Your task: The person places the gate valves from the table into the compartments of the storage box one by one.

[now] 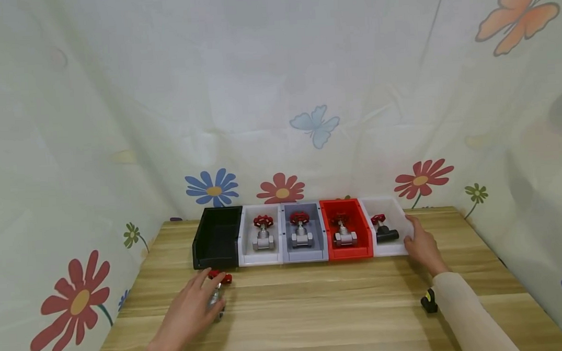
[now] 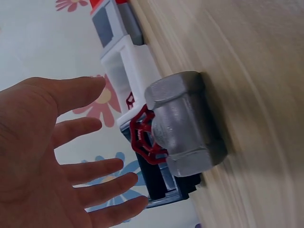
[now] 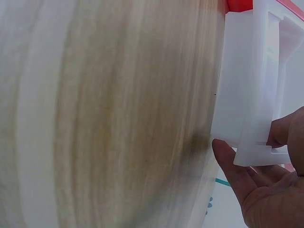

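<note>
On the table in front of the black bin (image 1: 218, 238) stands a gate valve (image 2: 183, 128) with a silver metal body and a red handwheel. My left hand (image 1: 185, 311) hovers beside it, fingers spread and loosely bent; the left wrist view shows a gap between palm and valve. At the far right of the row, my right hand (image 1: 425, 246) grips the side wall of a white bin (image 3: 237, 80), thumb on the inner side and fingers outside. That bin holds a black valve (image 1: 386, 233) with a red handle.
Between the end bins, a white bin (image 1: 261, 257), a grey bin (image 1: 305, 255) and a red bin (image 1: 350, 252) each hold a silver valve with a red wheel. A small black-and-yellow object (image 1: 429, 301) lies by the right sleeve. A flower-printed curtain (image 1: 258, 92) hangs behind the table.
</note>
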The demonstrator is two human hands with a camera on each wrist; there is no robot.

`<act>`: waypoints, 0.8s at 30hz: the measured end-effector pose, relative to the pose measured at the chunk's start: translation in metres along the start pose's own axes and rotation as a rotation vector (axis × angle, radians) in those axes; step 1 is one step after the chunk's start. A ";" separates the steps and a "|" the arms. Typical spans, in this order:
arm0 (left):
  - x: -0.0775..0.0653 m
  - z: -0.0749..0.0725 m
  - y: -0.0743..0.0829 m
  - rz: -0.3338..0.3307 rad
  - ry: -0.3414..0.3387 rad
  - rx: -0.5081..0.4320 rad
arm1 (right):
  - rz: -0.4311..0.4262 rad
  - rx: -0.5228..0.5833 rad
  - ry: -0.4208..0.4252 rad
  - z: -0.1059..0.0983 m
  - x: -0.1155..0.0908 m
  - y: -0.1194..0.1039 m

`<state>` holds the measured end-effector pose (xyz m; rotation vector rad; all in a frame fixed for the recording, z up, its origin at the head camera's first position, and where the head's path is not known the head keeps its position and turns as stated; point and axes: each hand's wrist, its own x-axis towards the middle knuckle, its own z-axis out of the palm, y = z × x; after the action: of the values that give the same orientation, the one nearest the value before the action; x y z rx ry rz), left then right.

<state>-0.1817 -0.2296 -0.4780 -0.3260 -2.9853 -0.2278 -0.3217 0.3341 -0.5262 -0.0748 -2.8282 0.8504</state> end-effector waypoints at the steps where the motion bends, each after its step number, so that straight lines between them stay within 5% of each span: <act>1: -0.001 0.001 -0.001 -0.009 -0.016 -0.002 | 0.000 -0.004 0.001 0.000 0.000 0.000; 24: -0.011 0.028 -0.018 -0.004 -0.150 -0.086 | 0.036 0.012 -0.032 0.000 0.000 -0.001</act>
<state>-0.1784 -0.2444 -0.5091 -0.3624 -3.1302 -0.3477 -0.3216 0.3327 -0.5258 -0.1122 -2.8598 0.8838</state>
